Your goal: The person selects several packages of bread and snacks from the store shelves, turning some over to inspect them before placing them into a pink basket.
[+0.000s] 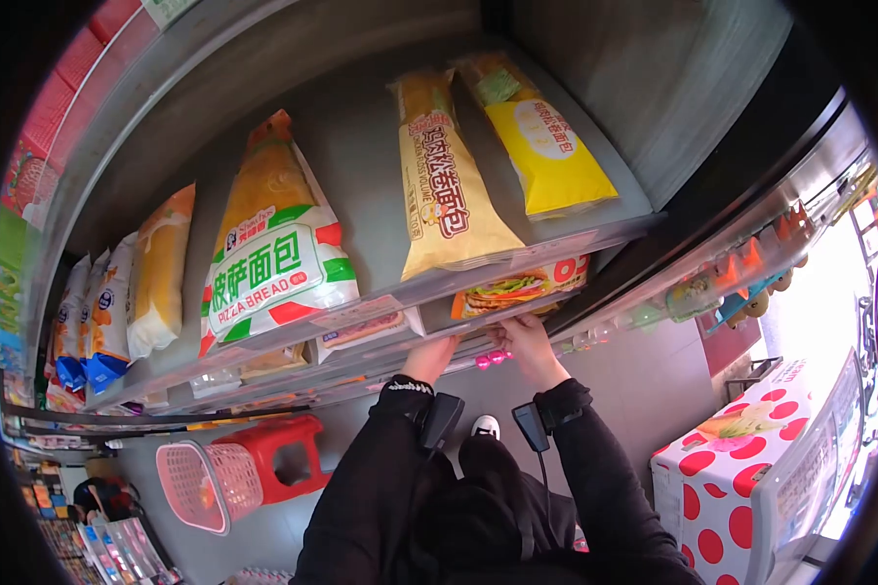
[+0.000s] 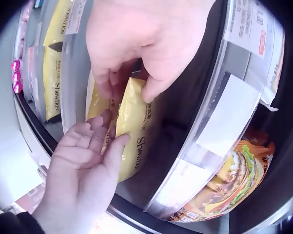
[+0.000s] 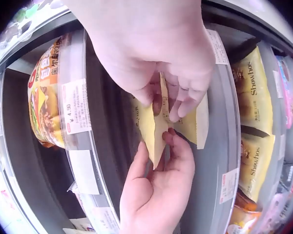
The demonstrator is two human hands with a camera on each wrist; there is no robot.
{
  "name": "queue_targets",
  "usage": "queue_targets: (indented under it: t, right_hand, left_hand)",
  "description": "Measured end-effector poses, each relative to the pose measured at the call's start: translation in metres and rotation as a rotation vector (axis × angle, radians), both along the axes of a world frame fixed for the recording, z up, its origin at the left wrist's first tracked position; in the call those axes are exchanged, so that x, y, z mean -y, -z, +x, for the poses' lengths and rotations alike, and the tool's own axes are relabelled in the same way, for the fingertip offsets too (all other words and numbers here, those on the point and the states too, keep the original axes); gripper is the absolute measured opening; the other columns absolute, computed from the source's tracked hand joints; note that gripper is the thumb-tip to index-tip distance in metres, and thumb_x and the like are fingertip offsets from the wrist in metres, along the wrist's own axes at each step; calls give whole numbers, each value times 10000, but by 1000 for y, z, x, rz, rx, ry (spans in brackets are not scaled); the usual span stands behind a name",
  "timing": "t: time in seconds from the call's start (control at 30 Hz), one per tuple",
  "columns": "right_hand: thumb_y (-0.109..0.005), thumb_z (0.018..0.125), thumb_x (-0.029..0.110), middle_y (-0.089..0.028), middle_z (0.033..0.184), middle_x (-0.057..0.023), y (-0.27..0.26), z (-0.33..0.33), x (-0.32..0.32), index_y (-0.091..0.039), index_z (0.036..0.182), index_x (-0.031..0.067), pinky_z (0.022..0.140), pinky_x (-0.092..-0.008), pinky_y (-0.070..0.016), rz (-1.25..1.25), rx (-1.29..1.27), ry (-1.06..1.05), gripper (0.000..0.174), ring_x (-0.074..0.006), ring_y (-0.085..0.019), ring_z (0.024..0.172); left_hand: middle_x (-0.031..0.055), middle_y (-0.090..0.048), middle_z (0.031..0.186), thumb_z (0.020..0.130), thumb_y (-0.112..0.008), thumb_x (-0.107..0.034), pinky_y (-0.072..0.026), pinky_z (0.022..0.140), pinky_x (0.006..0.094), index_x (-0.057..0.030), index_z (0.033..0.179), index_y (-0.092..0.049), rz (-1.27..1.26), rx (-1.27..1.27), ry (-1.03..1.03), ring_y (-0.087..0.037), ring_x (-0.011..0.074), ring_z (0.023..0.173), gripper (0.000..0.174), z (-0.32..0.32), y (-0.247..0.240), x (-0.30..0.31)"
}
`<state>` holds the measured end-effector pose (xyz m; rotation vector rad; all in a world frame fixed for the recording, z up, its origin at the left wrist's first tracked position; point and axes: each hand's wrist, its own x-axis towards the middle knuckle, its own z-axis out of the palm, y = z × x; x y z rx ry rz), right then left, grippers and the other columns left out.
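On a lower shelf, both hands are at a yellow bread packet. My left hand pinches one end between thumb and fingers. The other end is pinched by my right hand, its thumb on the packet's face. A second yellow packet stands right beside the held one, partly covered by the fingers. In the head view the shelf above hides the packets, and the fingertips reach under its edge.
The upper shelf holds pizza bread and long bread packs. A burger-print pack lies one level below. More yellow packets sit on a neighbouring shelf. Below stand a pink basket and red stool.
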<state>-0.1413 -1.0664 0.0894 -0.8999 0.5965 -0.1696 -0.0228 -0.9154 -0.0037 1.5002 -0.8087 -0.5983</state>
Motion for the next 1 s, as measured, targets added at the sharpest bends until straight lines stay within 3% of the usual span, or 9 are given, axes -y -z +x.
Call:
queue_targets:
  t: [0.03, 0.27, 0.43, 0.5, 0.6, 0.77, 0.83, 0.97, 1.0]
  right_hand:
    - [-460, 830, 127, -557, 818, -79, 3, 1, 1, -489, 947, 4, 649, -258, -439, 12, 21, 10, 172, -132, -534, 703]
    - [-488, 822, 155, -544, 806, -54, -15, -13, -5, -489, 958, 3, 635, -243, -423, 33, 40, -27, 204, -117, -524, 704]
    - [-547, 792, 215, -533, 845, -34, 19, -41, -16, -497, 964, 2, 650, -226, -425, -44, -86, -324, 278, -103, -514, 731]
    - [-553, 786, 253, -556, 847, -15, 35, -44, -23, -525, 972, 49, 671, -221, -425, -91, -211, -520, 277, -90, -512, 729]
    - [-552, 786, 252, -556, 840, -10, 62, -37, -40, -532, 968, 61, 666, -221, -431, -114, -309, -619, 264, -90, -516, 726]
    - [-544, 772, 189, -544, 827, -33, 92, -7, -80, -500, 1005, 55, 609, -240, -441, -98, -350, -513, 272, -118, -535, 703]
    - [-521, 774, 160, -542, 808, -48, 94, 14, -96, -483, 999, 24, 568, -254, -449, -199, -422, -285, 266, -132, -544, 672]
    - [-512, 767, 108, -557, 827, -73, 135, 48, -103, -498, 978, 46, 581, -275, -464, -395, -484, -294, 221, -138, -561, 649]
    - [-510, 758, 126, -552, 876, -121, 142, 55, -101, -491, 996, 25, 606, -303, -466, -495, -544, -421, 259, -182, -567, 716]
  left_hand:
    - [47, -443, 1119, 839, -432, -124, -345, 885, 349, -77, 1097, -417, -335, -845, -39, -410, 173, 1026, 262, -12, -51, 13]
    - [81, -468, 1078, 817, -475, -78, -376, 857, 342, -36, 1064, -435, -267, -966, -173, -447, 190, 992, 253, -28, -92, -2]
    - [102, -520, 973, 795, -504, -45, -415, 792, 293, -14, 1032, -459, -135, -895, -271, -507, 174, 888, 243, -51, -129, -54]
    - [150, -516, 963, 804, -483, -43, -415, 800, 315, 1, 1054, -445, -129, -900, -294, -511, 210, 870, 257, -61, -125, -78]
    - [148, -515, 962, 800, -479, -31, -418, 797, 316, 1, 1047, -453, -126, -977, -315, -514, 202, 860, 251, -77, -111, -110]
    - [121, -534, 930, 817, -431, -29, -434, 764, 302, -9, 1029, -460, -122, -1109, -429, -532, 199, 819, 215, -91, -97, -147]
    - [120, -534, 927, 819, -430, -36, -434, 765, 303, -9, 1029, -460, -119, -1128, -456, -533, 199, 821, 214, -91, -93, -159]
    - [124, -543, 909, 812, -438, -49, -437, 766, 312, -13, 1013, -477, -100, -1161, -497, -541, 209, 818, 207, -85, -96, -182]
    - [129, -551, 898, 801, -450, -43, -440, 766, 319, -19, 997, -495, -96, -1173, -504, -547, 219, 814, 203, -82, -96, -189]
